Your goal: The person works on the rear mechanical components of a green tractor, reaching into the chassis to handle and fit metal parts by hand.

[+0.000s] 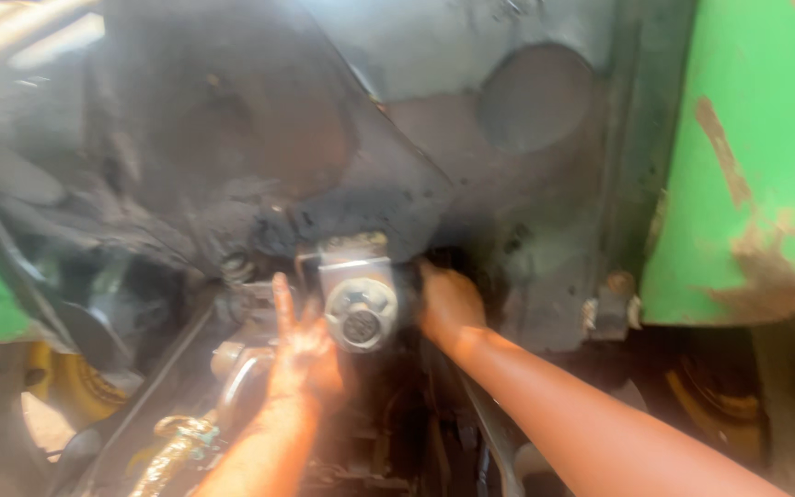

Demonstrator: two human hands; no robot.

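The left hand (301,354) rises with fingers spread open, its palm against the left side of a grey cylindrical part (361,299) wedged under the dark housing (232,138). The right hand (448,308) curls closed around the part's right side, green panel (756,156) beyond.

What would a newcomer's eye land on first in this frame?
Most likely the round grey metal part at centre, mounted on a dark, greasy machine housing. The left hand lies against its left side with fingers spread, while the right hand grips behind its right side. After that, the bright green panel with rusty patches at the right edge stands out.
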